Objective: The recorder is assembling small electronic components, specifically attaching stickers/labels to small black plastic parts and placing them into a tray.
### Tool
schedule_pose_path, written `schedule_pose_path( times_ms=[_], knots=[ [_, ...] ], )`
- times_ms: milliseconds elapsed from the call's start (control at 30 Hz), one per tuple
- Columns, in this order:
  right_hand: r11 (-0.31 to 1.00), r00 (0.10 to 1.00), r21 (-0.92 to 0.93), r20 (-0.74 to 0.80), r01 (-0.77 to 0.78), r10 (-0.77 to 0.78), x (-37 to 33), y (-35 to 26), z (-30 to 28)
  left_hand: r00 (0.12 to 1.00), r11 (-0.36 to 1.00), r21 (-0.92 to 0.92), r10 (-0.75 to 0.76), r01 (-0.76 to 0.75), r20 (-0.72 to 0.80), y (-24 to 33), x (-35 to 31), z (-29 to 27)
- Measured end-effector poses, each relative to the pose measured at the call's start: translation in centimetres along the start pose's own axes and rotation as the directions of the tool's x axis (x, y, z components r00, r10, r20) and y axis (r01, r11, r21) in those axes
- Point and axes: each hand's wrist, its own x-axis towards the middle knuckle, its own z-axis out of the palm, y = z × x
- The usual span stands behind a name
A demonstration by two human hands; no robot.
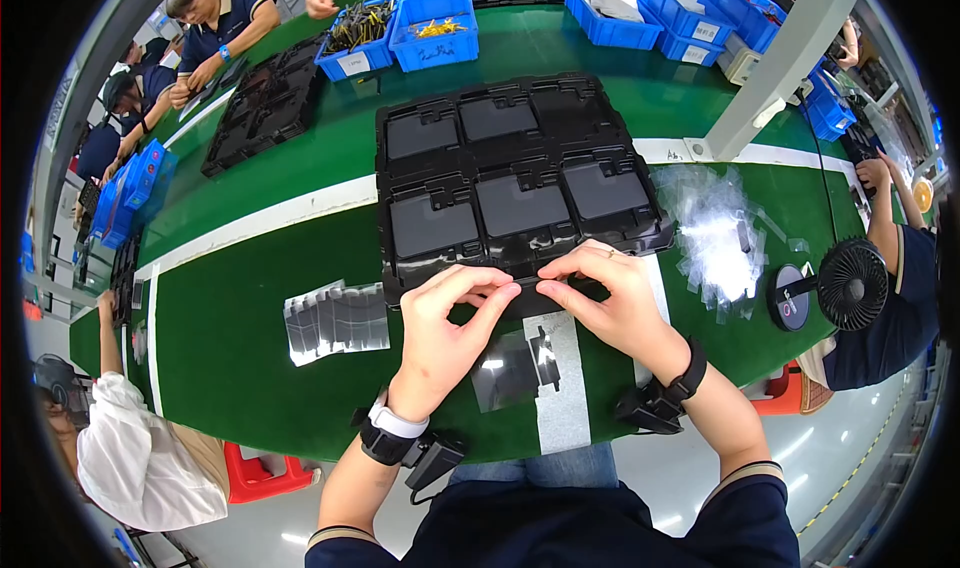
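My left hand (452, 326) and my right hand (612, 298) meet at the near edge of a black molded tray (512, 256). Thumb and fingertips are pinched together on each, tips a small gap apart. Something dark shows between them, but I cannot tell a held piece from the tray's rim. Flat dark grey panels (522, 205) lie in several of the tray's compartments; the far right one looks plain black. Below my hands, a translucent film sheet (503, 376) and a small black strip (546, 356) overlap a whitish band (565, 413) on the green tabletop.
Silvery film strips (335, 321) lie to the left. Clear film pieces (715, 238) are heaped right of the tray, near a black fan (852, 284) and a grey post (775, 83). Blue bins (435, 43) and another black tray (265, 106) stand farther back. Other people work around the table.
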Motion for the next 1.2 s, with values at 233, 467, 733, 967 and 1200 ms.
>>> schedule_pose_path(
  times_ms=[233, 467, 733, 967, 1200],
  knots=[
    [0.999, 0.999, 0.007, -0.018, -0.033, 0.033, 0.1, -0.1, 0.0, 0.999, 0.999, 0.02, -0.027, 0.027, 0.016, 0.4, 0.0, -0.2],
    [0.998, 0.998, 0.018, 0.039, -0.056, 0.055, 0.2, -0.3, -0.1, 1.0, 0.996, 0.086, 0.019, -0.02, 0.011, 0.3, 0.0, -0.1],
    [1.0, 0.996, -0.018, 0.093, 0.001, 0.001, 0.1, -0.2, 0.1, 0.997, 0.992, 0.113, 0.042, -0.049, 0.062, -0.1, -0.1, -0.2],
    [0.895, 0.951, 0.324, 0.142, -0.308, 0.276, -0.2, -0.3, -1.1, 0.902, 0.904, -0.246, -0.254, 0.35, 0.349, -0.7, -0.6, 0.0],
    [0.553, 0.947, 0.776, 0.311, -0.303, 0.083, -0.3, 0.9, -1.5, 0.883, 0.797, -0.456, -0.196, 0.397, 0.426, 0.3, -0.5, -0.1]
  ],
)
